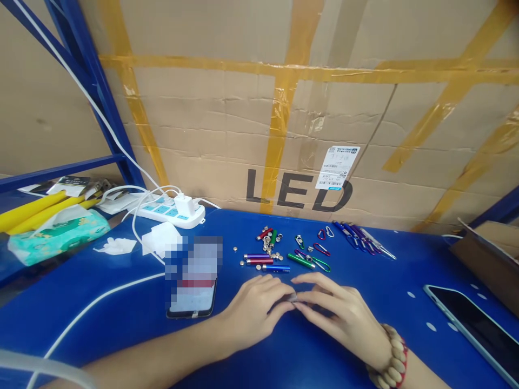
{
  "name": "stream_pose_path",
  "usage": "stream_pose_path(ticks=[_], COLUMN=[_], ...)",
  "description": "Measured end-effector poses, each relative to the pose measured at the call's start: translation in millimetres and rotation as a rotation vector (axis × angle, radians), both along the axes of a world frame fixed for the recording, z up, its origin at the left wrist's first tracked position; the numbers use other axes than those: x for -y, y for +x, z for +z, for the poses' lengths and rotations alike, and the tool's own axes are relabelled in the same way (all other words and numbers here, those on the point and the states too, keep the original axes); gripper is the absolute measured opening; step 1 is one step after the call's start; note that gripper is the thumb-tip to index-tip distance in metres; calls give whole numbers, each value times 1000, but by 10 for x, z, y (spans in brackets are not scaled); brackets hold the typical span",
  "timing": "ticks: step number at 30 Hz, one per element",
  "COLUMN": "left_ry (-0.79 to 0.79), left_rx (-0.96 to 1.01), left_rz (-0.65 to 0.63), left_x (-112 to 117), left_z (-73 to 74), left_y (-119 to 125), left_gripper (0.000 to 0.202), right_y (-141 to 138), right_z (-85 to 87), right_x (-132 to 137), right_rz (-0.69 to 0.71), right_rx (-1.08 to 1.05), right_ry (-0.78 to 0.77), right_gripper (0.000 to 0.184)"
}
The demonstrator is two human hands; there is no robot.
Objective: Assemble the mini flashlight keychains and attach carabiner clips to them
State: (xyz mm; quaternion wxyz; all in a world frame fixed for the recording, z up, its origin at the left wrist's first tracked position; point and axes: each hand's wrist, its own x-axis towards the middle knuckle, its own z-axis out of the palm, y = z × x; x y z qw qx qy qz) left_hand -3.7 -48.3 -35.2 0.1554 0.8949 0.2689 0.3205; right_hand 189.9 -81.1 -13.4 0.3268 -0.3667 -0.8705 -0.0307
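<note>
My left hand [257, 305] and my right hand [338, 313] meet fingertip to fingertip over the blue tabletop. Pinched between them is a small grey piece [292, 297], mostly covered by fingers, too hidden to name. Just beyond the hands lie slim metal tubes: a blue tube [276, 268], a red tube [259, 262], a purple tube [256, 256] and a green tube [300, 261]. Small round silver button cells [277, 257] are scattered around them. To their right are several small carabiners, among them a green carabiner [321, 264] and a red carabiner [321, 249].
A phone [192, 305] lies left of my hands, another phone [478, 335] at right. A white power strip [170, 213] with cables, crumpled tissue [117, 246] and a tissue pack [60, 232] are farther left. Bundled pens [363, 239] lie before a large taped carton [227, 135].
</note>
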Motion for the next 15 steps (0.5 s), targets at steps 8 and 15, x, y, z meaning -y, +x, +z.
stream_pose_path(ticks=[8, 15], left_ry=[-21, 46], left_rx=[3, -144], left_rz=[-7, 28], left_x=[-6, 9], left_z=[20, 42], left_y=[-18, -59], left_gripper=[15, 17], right_y=[-5, -14], right_z=[-23, -7], right_x=[-12, -27], right_rz=[18, 35], right_rx=[-41, 50], right_ry=[-159, -76], right_gripper=[14, 17])
